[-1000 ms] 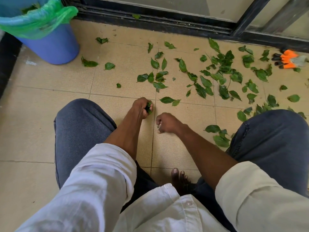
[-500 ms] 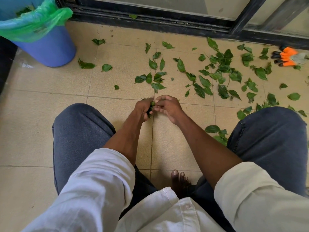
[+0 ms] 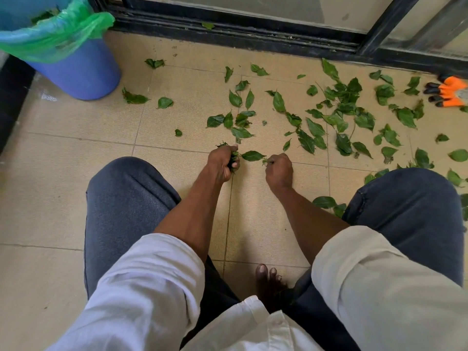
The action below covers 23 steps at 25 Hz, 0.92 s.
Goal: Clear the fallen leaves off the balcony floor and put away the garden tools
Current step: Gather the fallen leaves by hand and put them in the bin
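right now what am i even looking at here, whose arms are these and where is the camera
There is no machine here. The camera sits on a person's head and looks down, so you see their own arms and knees as they crouch on a tiled balcony floor. The left hand grips a bunch of picked-up leaves. The right hand pinches a small leaf in its fingers. Many more loose leaves lie scattered ahead. A blue bin with a green bag stands far left, and orange garden gloves lie far right.
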Each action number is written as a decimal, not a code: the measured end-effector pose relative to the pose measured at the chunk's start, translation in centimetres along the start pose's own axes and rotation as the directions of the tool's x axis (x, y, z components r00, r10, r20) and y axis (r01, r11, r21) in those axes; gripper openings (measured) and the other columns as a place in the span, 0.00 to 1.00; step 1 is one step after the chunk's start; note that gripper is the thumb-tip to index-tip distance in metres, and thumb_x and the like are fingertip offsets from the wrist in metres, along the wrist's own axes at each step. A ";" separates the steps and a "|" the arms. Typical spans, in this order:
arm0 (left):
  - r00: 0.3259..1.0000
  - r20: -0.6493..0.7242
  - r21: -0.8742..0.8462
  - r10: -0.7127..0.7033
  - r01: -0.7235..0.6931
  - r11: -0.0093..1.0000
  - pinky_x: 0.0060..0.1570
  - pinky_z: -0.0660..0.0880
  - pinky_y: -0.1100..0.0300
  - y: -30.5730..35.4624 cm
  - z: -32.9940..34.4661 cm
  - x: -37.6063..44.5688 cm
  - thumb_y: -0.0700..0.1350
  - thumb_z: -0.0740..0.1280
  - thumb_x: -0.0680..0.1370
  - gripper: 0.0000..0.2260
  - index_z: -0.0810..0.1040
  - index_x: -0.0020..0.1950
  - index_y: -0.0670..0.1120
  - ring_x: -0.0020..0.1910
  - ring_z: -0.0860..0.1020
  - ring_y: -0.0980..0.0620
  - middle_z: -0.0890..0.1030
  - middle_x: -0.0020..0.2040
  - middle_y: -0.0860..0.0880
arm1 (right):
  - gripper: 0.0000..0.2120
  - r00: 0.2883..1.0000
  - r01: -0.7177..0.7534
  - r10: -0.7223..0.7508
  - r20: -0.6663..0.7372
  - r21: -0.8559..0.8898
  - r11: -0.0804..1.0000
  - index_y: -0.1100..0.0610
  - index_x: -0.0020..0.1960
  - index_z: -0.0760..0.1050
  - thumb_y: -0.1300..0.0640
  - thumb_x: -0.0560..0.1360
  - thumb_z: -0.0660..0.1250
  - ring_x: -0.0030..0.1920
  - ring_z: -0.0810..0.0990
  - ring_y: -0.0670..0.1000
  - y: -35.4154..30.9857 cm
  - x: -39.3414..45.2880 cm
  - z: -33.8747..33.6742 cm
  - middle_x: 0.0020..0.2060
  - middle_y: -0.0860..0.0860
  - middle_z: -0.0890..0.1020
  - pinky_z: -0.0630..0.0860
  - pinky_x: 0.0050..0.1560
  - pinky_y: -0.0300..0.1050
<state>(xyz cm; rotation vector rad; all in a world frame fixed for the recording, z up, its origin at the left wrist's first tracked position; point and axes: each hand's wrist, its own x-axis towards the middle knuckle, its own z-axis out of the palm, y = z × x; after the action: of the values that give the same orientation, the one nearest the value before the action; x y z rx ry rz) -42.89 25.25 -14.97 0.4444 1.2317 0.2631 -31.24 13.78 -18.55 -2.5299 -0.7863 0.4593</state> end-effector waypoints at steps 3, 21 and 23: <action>0.999 -0.043 -0.026 0.026 -0.028 0.999 0.17 0.61 0.68 0.3 -0.3 -0.1 0.36 0.59 0.81 0.05 0.74 0.48 0.42 0.27 0.64 0.55 0.68 0.34 0.47 | 0.09 0.990 -0.144 0.144 -0.004 0.030 0.989 0.65 0.53 0.78 0.63 0.77 0.63 0.52 0.78 0.57 -1.2 1.0 -0.9 0.49 0.58 0.77 0.73 0.49 0.41; 0.987 0.033 -0.423 0.157 -0.129 0.897 0.30 0.80 0.58 1.7 0.3 -2.4 0.40 0.59 0.83 0.08 0.76 0.55 0.38 0.35 0.80 0.48 0.80 0.44 0.41 | 0.12 0.886 -0.385 0.096 0.454 0.603 0.699 0.56 0.38 0.74 0.72 0.69 0.72 0.35 0.81 0.51 -10.9 2.5 -2.0 0.38 0.54 0.82 0.78 0.33 0.40; 0.975 0.080 -0.483 0.209 -0.145 0.863 0.33 0.81 0.55 2.8 1.9 -3.3 0.43 0.61 0.82 0.12 0.77 0.56 0.35 0.41 0.82 0.45 0.81 0.48 0.37 | 0.09 0.879 -0.318 0.034 0.476 0.532 0.785 0.57 0.38 0.77 0.70 0.70 0.69 0.37 0.79 0.51 -12.7 3.2 -3.2 0.37 0.54 0.81 0.75 0.37 0.42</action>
<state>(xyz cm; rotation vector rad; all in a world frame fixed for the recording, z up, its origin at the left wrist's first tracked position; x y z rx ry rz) -42.01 25.98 -10.36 0.1411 0.9546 0.6701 -33.01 24.05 -10.01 -1.9112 -0.4328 1.1853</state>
